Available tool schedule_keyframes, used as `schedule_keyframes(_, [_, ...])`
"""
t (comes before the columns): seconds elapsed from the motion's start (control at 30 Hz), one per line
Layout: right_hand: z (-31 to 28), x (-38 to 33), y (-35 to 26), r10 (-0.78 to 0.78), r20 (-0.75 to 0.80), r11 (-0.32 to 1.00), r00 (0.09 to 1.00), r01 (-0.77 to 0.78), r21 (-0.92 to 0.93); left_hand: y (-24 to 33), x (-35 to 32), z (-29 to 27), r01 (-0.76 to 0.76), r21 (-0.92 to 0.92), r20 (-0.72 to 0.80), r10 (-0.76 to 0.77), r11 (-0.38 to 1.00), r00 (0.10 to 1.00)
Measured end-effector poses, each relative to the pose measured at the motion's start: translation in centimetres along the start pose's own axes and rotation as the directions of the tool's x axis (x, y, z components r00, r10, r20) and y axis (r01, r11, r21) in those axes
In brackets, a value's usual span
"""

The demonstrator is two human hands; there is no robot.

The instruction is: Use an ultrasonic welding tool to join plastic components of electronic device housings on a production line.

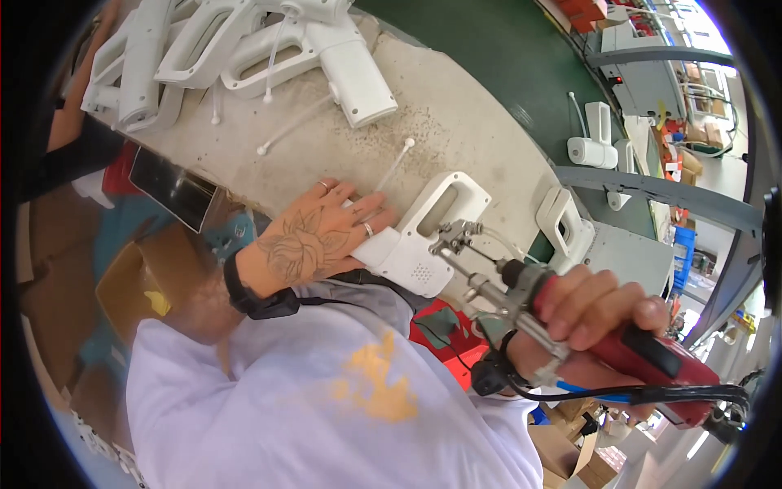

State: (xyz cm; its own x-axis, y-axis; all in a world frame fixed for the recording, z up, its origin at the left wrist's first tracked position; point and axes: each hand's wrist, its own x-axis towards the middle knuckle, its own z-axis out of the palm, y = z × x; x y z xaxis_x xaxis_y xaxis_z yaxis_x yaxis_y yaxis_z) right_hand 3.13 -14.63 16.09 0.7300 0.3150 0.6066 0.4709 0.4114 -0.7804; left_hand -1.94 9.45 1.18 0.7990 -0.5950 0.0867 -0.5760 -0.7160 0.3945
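Observation:
My left hand point(322, 236) lies flat on a white plastic handle-shaped housing point(423, 232) at the near edge of the grey worktop point(456, 130), pinning it down. My right hand point(599, 314) grips a red powered screwdriver point(652, 363) with a metal feed nose point(460, 240). The nose tip sits against the housing just below its handle opening. A black cable point(652, 395) runs from the tool's rear.
Several more white housings point(236, 49) are piled at the back left of the worktop, with loose white cable ties point(395, 167) beside them. A green conveyor belt point(505, 57) runs behind, carrying other white parts point(595, 143). Cardboard boxes point(138, 285) stand below left.

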Motion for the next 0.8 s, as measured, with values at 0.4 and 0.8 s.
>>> schedule_keyframes(0.4, [-0.3, -2.1, 3.2, 0.019, -0.121, 0.992, 0.992, -0.034, -0.125, 2.0, 2.8, 2.8, 0.089, 0.059, -0.079, -0.084, 0.994, 0.993])
schedule_keyframes(0.8, [-0.4, -2.8, 6.1, 0.106, -0.207, 0.994, 0.973, -0.108, 0.005, 2.3, 3.1, 2.6, 0.083, 0.109, -0.069, -0.076, 0.991, 0.995])
